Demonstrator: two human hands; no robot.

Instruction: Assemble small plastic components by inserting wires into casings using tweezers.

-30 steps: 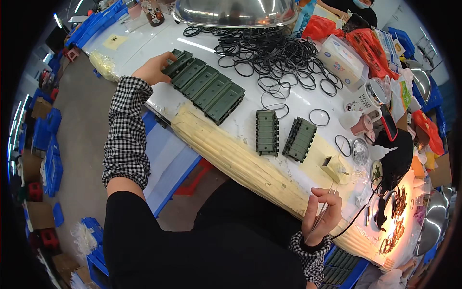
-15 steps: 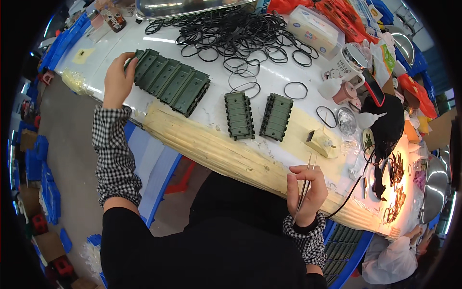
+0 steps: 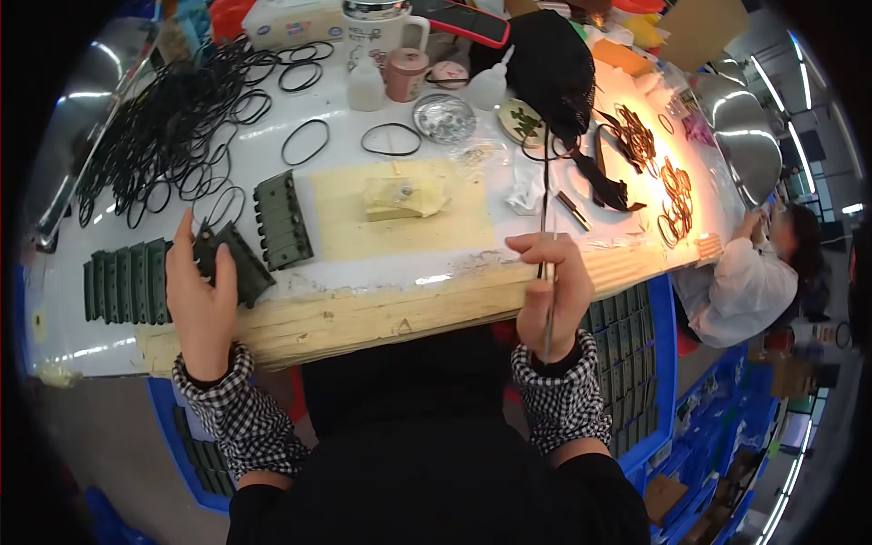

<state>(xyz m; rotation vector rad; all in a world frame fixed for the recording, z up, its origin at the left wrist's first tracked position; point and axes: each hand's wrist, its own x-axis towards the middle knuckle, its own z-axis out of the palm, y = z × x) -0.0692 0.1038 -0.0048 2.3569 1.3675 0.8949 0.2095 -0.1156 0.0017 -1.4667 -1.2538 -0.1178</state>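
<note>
My left hand is over the table's left part with thumb and fingers spread. Beside and partly behind its thumb is a dark green ribbed block, tilted; whether the hand touches it I cannot tell. Just left of the hand lies a row of joined green ribbed segments, its right end partly covered by the fingers. Another green ribbed block with toothed edges stands apart to the right. My right hand, above the table's front edge, grips thin metal tweezers, tips pointing away from me.
A taped yellowish block with a small knob sits mid-table. Black rubber rings are heaped at the far left. Behind are a mug, squeeze bottles and a black mesh bag. Blue crates flank my legs; a person sits at right.
The view has swung right, so the table's things appear further left. My left hand has gone from the row's far left end to its right end, by the tilted block. The tweezers stay in my right hand.
</note>
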